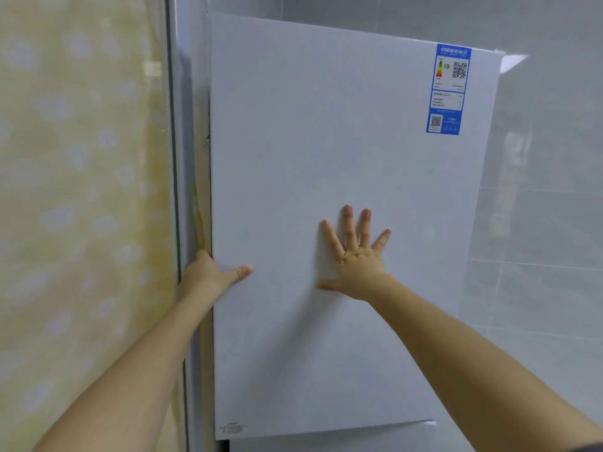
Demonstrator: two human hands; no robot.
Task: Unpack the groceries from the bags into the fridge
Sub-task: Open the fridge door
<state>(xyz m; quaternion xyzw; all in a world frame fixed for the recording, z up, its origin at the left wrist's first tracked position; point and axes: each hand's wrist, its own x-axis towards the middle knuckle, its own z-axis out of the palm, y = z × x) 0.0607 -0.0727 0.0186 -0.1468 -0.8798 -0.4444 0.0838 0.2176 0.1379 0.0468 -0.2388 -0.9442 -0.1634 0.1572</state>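
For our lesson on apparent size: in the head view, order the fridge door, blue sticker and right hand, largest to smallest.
1. fridge door, by far largest.
2. right hand and blue sticker look about alike, so I leave them tied.

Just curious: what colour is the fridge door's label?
Blue with white panels; the label on the fridge door shows best in the head view.

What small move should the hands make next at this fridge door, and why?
Probably pull the fridge door outward by its left edge with the left hand, easing the right hand off. The door looks shut or nearly so, the left hand grips its edge, and the right palm lies flat on its front.
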